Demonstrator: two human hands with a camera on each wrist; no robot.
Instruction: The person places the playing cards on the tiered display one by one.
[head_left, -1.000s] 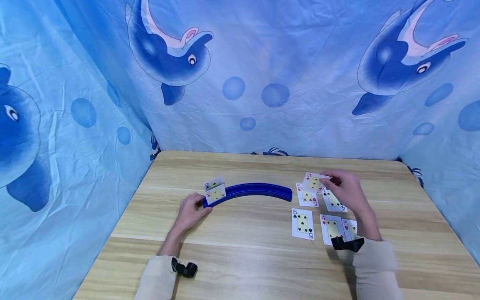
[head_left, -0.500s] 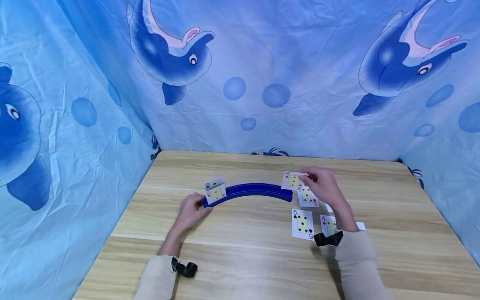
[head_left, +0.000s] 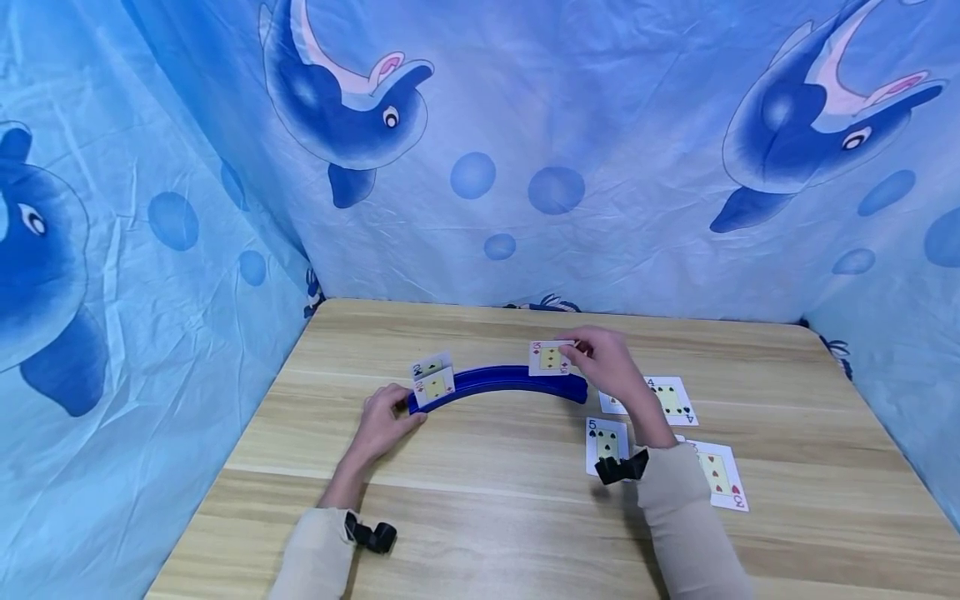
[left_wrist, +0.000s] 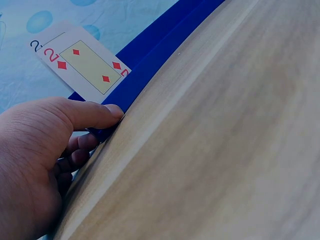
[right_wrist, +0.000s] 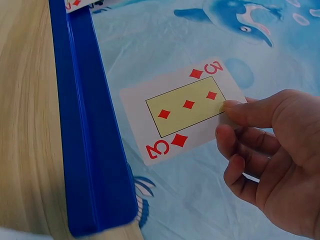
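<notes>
Right hand (right_wrist: 285, 165): thumb and fingers pinching card "3" of diamonds (right_wrist: 185, 112), near right half of blue rack (head_left: 495, 379); left hand (left_wrist: 40, 155): gripping rack's left end; in rack there: card "2" of diamonds (left_wrist: 90, 67), before black card "2" (head_left: 432, 362); on table (head_left: 487, 500), at right: black card "4" (head_left: 672, 400), black card "5" (head_left: 606, 440), card "3" of hearts (head_left: 717, 475).

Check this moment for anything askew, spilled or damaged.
Nothing visible looks spilled or damaged. The blue holder and the three of diamonds in the right hand look intact; loose cards lie at slightly uneven angles, which seems ordinary.
</notes>
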